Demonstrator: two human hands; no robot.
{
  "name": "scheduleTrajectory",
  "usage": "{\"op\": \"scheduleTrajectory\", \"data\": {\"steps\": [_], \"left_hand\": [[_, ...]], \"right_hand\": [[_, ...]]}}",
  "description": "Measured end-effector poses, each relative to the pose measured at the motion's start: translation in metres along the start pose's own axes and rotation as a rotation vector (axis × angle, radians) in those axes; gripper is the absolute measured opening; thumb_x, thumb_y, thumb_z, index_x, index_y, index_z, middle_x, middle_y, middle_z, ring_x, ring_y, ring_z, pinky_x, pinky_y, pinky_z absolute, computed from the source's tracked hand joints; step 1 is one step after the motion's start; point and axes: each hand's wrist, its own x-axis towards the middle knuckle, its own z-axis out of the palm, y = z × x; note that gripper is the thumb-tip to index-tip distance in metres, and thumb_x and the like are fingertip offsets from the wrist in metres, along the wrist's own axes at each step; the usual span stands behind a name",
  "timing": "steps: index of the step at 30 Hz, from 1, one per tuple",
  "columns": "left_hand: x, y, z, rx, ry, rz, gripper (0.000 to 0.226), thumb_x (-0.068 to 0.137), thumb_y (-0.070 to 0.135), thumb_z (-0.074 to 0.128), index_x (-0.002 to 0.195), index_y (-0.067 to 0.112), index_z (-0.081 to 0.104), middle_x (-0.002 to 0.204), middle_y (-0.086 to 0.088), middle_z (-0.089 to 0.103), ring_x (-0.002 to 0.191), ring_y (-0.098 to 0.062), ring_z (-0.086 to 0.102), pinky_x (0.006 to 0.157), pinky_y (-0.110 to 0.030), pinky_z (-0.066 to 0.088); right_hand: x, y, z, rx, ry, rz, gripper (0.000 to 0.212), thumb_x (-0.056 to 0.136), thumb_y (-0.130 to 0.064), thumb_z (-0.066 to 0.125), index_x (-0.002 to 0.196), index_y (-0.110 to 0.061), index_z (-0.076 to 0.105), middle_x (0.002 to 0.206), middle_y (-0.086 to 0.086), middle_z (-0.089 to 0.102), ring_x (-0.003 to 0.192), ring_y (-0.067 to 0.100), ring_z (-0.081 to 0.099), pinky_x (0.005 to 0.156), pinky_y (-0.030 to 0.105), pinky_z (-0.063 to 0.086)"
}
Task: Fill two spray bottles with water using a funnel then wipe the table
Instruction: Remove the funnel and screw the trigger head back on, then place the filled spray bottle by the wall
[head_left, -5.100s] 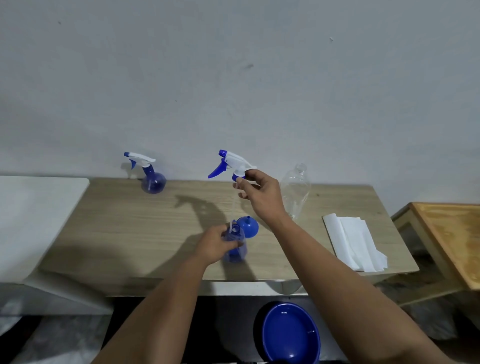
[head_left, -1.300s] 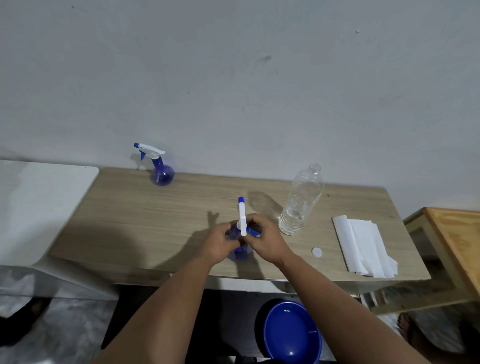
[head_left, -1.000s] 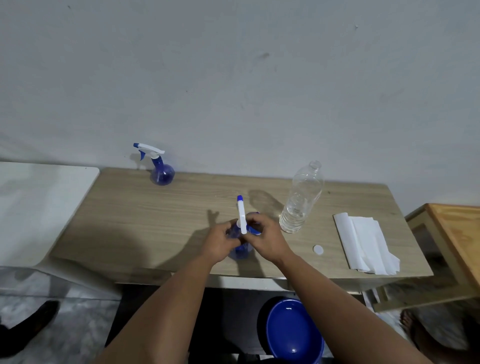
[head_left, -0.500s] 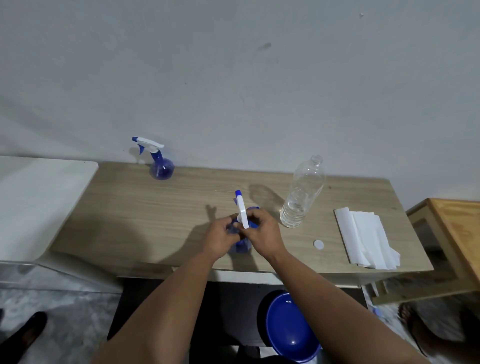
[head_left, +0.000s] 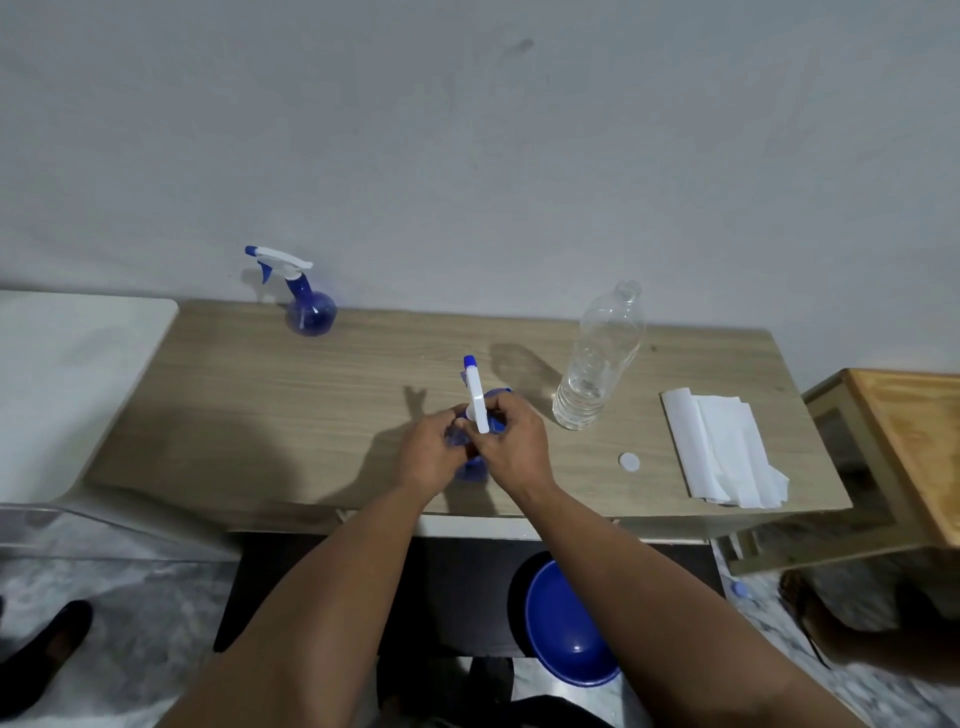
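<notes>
My left hand (head_left: 428, 453) grips the spray bottle (head_left: 471, 466) near the tabletop's (head_left: 260, 405) front edge; my right hand (head_left: 514, 449) pinches its spray head (head_left: 477, 399).

No legible text, label, brand, number or sign appears on any object or surface in the head camera view.

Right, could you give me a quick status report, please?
Left hand grips near spray bottle. Right hand pinches its spray head. Nothing in the way.

Two spray bottles (head_left: 306, 296) (head_left: 475, 415) — one water bottle (head_left: 597, 364), one cap (head_left: 628, 461), one basin (head_left: 569, 623)
</notes>
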Motion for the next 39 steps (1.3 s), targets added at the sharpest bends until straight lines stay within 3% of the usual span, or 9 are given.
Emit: {"op": "scheduleTrajectory", "data": {"steps": [4,10,15,20,22,26,33,36,39], "left_hand": [[0.001,-0.006,0.003,-0.011,0.011,0.003,0.042,0.075,0.021,0.070,0.106,0.049,0.066,0.091,0.006,0.076,0.090,-0.018,0.072,0.086,-0.047,0.057],[0.000,-0.008,0.006,-0.015,0.038,0.003,0.042,0.074,0.023,0.074,0.111,0.041,0.069,0.087,0.005,0.074,0.085,-0.016,0.071,0.081,-0.043,0.058],[-0.004,-0.006,0.003,-0.072,-0.003,-0.020,0.047,0.073,0.021,0.075,0.116,0.037,0.069,0.100,0.010,0.076,0.096,-0.010,0.071,0.089,-0.038,0.057],[-0.017,0.016,-0.012,-0.014,-0.133,0.005,0.051,0.082,-0.008,0.072,0.126,0.013,0.061,0.106,0.010,0.068,0.098,-0.003,0.066,0.074,-0.002,0.043],[-0.026,0.022,-0.026,0.081,-0.202,0.025,0.061,0.082,0.001,0.078,0.135,0.019,0.053,0.114,0.018,0.061,0.098,0.007,0.059,0.073,0.002,0.040],[-0.040,0.027,-0.060,0.253,-0.145,0.060,0.080,0.079,0.039,0.076,0.151,0.030,0.043,0.142,0.016,0.052,0.125,0.001,0.051,0.103,-0.016,0.039],[-0.056,-0.002,-0.097,0.537,0.147,-0.043,0.068,0.084,0.041,0.061,0.149,0.029,0.045,0.146,0.002,0.054,0.130,-0.020,0.054,0.109,-0.035,0.044],[-0.066,-0.028,-0.106,0.518,0.233,-0.122,0.082,0.071,0.061,0.046,0.147,0.029,0.047,0.141,-0.001,0.057,0.125,-0.021,0.057,0.107,-0.038,0.045],[-0.073,-0.062,-0.116,0.485,0.319,-0.162,0.091,0.065,0.065,0.042,0.144,0.021,0.053,0.136,-0.008,0.061,0.123,-0.025,0.061,0.104,-0.041,0.048]], "right_hand": [[-0.002,0.002,0.003,0.012,0.029,-0.011,0.020,0.081,-0.024,0.086,0.091,-0.017,0.070,0.094,-0.009,0.071,0.088,0.009,0.069,0.082,0.035,0.058],[-0.002,0.002,0.002,0.018,0.035,-0.031,0.019,0.083,-0.019,0.085,0.092,-0.013,0.070,0.096,-0.004,0.073,0.085,0.009,0.068,0.074,0.015,0.049],[0.000,-0.001,-0.003,0.021,-0.017,-0.017,0.017,0.083,-0.018,0.086,0.091,-0.016,0.071,0.094,-0.003,0.074,0.092,0.011,0.072,0.083,0.028,0.057],[0.004,-0.013,-0.013,-0.017,-0.077,-0.014,0.019,0.083,-0.025,0.086,0.090,-0.019,0.070,0.089,-0.008,0.073,0.087,0.010,0.069,0.081,0.032,0.057],[0.008,-0.021,-0.022,0.040,-0.045,-0.012,0.025,0.082,-0.023,0.087,0.088,-0.015,0.064,0.082,-0.008,0.070,0.079,0.010,0.065,0.076,0.033,0.054],[0.018,-0.051,-0.033,0.216,0.050,-0.041,0.025,0.083,-0.013,0.083,0.088,-0.006,0.059,0.084,0.010,0.070,0.076,0.015,0.064,0.076,0.036,0.056],[0.020,-0.090,-0.008,0.414,-0.126,0.082,0.025,0.079,-0.015,0.074,0.081,-0.014,0.049,0.068,0.002,0.055,0.061,0.022,0.059,0.066,0.039,0.054],[0.004,-0.089,0.011,0.330,-0.257,0.079,0.027,0.078,-0.017,0.076,0.083,-0.012,0.050,0.069,0.009,0.061,0.058,0.024,0.063,0.065,0.043,0.059],[-0.010,-0.085,0.029,0.279,-0.363,0.116,0.025,0.087,-0.011,0.073,0.086,-0.013,0.047,0.075,0.012,0.060,0.054,0.027,0.062,0.054,0.036,0.055]]}}
